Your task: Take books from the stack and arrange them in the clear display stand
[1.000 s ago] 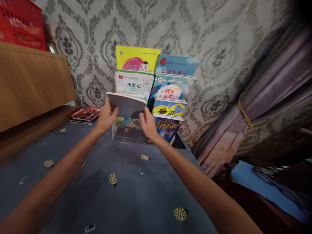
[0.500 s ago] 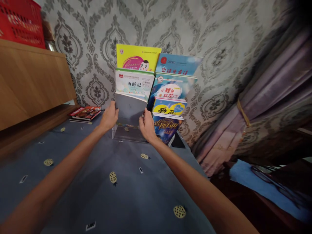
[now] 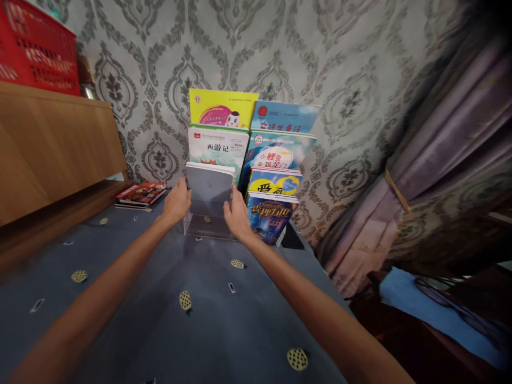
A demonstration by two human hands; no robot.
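A book with a plain grey cover point(image 3: 208, 188) stands upright in a clear tiered rack point(image 3: 204, 226). My left hand point(image 3: 177, 201) grips its left edge, and my right hand point(image 3: 237, 212) holds the right edge with the fingers partly behind it. On the tiers behind stand a white book with Chinese lettering point(image 3: 218, 146) and a yellow book point(image 3: 224, 106). Beside my right hand, the right column of the rack carries a light blue book point(image 3: 286, 116), a teal book point(image 3: 280, 149), a blue and yellow book point(image 3: 276, 182) and a dark blue book point(image 3: 270, 216).
A small stack of books point(image 3: 141, 193) lies at the back left by a wooden cabinet point(image 3: 56, 149) with a red basket point(image 3: 40, 50) on top. A flat black object point(image 3: 293, 238) lies right of the rack. A tied curtain point(image 3: 400, 176) and blue cloth point(image 3: 432, 309) are further right.
The grey-covered book has gone lower, and its bottom now seems to meet the rack tier. Both hands remain at its edges. The view has tilted up slightly.
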